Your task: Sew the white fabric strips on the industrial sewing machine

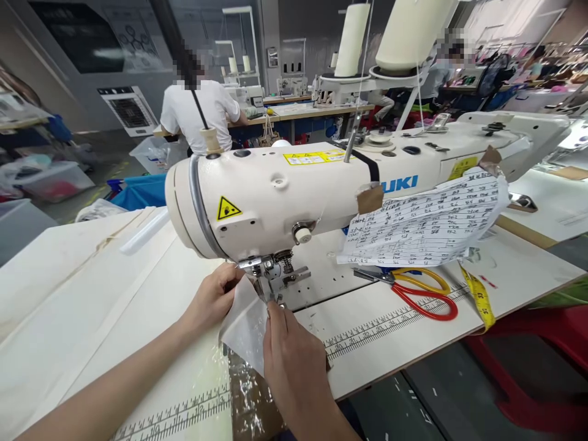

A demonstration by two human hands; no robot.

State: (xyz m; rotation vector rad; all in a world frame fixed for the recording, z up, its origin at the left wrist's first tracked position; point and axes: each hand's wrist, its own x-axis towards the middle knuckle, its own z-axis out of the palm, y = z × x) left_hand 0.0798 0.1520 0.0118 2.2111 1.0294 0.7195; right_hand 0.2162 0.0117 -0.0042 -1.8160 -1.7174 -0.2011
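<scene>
A white sewing machine stretches across the table in front of me. Under its needle area, a piece of thin white fabric lies between my hands. My left hand pinches the fabric's upper left edge, close beside the presser foot. My right hand has its fingers closed near the needle plate, at the fabric's right edge. Its fingertips are partly hidden by the hand itself, and whether they grip the cloth or something small I cannot make out.
Scissors with red and yellow handles lie on the right, near a yellow tape measure. A handwritten sheet is taped to the machine. Thread cones stand behind. A person in a white shirt sits beyond. A red stool is at right.
</scene>
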